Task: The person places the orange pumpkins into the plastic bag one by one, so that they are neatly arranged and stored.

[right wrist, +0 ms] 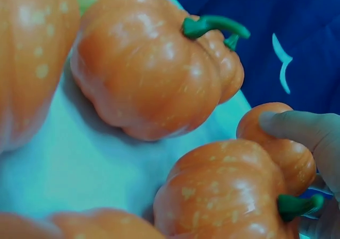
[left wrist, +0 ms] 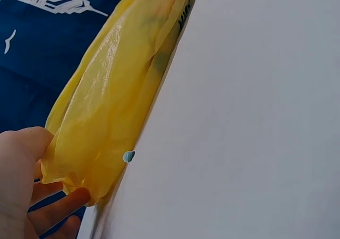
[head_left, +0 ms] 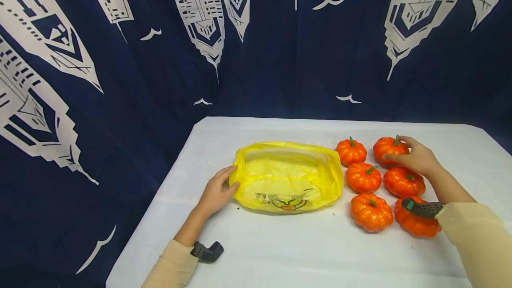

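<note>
A yellow plastic bag [head_left: 288,177] lies on the white table with its mouth spread wide. My left hand [head_left: 218,190] holds the bag's left end; in the left wrist view the yellow plastic [left wrist: 101,106] comes between the thumb and fingers of that hand [left wrist: 32,170]. To the bag's right sit several orange pumpkins with green stems in two columns. My right hand [head_left: 418,157] grips the back right pumpkin [head_left: 388,149], thumb on its near side and fingers by the stem. The right wrist view shows the thumb on this pumpkin [right wrist: 284,148], with the fingers mostly hidden.
Next to the bag stand the back left pumpkin [head_left: 351,151], a middle one [head_left: 362,178] and a front one [head_left: 371,213]. Two more, a middle right pumpkin [head_left: 404,182] and a front right pumpkin [head_left: 416,223], lie below my right arm. A dark blue patterned curtain [head_left: 280,70] hangs behind the table.
</note>
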### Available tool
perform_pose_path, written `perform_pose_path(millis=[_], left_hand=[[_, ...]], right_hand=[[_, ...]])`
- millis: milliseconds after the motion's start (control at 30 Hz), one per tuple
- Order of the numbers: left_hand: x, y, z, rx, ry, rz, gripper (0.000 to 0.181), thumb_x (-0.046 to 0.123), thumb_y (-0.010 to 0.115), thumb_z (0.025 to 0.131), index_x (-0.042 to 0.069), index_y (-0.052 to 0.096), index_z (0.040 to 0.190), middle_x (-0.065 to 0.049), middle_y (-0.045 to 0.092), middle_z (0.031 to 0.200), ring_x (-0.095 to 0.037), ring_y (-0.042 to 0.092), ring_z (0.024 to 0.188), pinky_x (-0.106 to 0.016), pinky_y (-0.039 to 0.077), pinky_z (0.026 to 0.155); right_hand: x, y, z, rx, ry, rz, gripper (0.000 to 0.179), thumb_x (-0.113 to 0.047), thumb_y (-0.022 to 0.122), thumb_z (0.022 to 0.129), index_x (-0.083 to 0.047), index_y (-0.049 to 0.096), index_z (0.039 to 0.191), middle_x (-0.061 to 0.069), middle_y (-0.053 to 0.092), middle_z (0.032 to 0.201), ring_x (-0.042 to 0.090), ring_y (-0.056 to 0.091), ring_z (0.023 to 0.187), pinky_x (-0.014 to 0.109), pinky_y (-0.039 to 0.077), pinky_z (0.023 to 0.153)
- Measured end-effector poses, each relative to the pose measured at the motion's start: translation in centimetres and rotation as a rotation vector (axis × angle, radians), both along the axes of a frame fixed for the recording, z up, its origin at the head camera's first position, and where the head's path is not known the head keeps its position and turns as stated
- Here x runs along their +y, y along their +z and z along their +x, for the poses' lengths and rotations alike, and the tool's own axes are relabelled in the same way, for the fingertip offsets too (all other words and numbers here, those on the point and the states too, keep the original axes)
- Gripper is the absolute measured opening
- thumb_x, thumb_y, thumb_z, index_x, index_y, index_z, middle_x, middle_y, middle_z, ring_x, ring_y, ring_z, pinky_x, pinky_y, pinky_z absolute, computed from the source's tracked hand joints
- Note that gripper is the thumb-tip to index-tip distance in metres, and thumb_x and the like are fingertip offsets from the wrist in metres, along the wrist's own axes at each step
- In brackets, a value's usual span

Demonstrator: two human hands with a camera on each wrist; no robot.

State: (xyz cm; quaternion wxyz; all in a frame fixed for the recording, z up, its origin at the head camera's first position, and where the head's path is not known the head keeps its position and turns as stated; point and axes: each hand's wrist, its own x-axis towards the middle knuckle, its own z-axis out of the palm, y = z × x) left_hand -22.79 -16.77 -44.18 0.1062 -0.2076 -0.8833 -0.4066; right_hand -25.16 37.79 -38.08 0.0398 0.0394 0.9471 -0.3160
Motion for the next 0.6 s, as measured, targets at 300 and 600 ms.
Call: perform_pose_path(millis=[300,600], left_hand=[[0.0,-0.1,-0.3,0.015,0.008,-0.016,0.052,0.017,0.068,0.091,-0.001,0.052,0.138,-0.02,0.05,0.14,-0.035,0.051,0.125,-0.047,0.045,0.1],[-0.1,-0.1,-0.4,0.003,0.013,-0.007,0.053,0.017,0.067,0.092,0.001,0.051,0.14,-0.018,0.05,0.14,-0.033,0.055,0.12,-0.045,0.047,0.097]], right_hand=[[-1.4,1.7,0.6,0.119,-0.043,-0.012,0.101,-0.053,0.064,0.088,0.01,0.014,0.149,0.046,0.026,0.138,0.061,0.033,0.118,0.073,0.033,0.093],[-5.0,3.7,0.7,0.146,0.022,-0.089,0.1,-0.053,0.067,0.087,0.0,0.015,0.154,0.034,0.025,0.149,0.057,0.037,0.123,0.068,0.041,0.091]])
